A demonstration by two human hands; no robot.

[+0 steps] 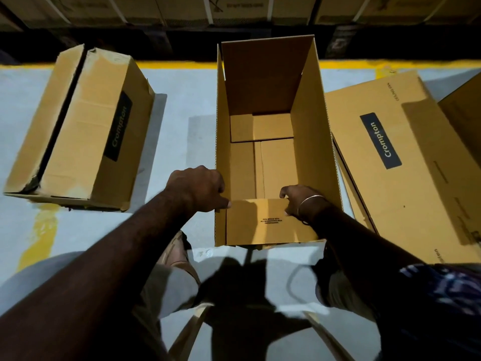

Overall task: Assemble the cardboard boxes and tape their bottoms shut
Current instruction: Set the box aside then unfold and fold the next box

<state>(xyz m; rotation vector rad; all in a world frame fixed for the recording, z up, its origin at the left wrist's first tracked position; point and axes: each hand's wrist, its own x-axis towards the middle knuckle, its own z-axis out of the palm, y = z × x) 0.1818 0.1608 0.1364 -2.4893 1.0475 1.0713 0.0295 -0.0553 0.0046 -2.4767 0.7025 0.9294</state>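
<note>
Centrally, both hands, left hand (199,188) and right hand (299,199), grip open box (309,142) between flanking cartons (78,131).

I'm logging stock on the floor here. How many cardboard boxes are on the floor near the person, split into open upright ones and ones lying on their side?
Open upright box: 1
Boxes on their side: 2, the left box and the right box
Total: 3
A further cardboard edge at far right is cut off, so it is not counted.

Pale grey floor (182,100) crossed by yellow painted lines (177,65), dim stacked cartons (234,9) behind.
</note>
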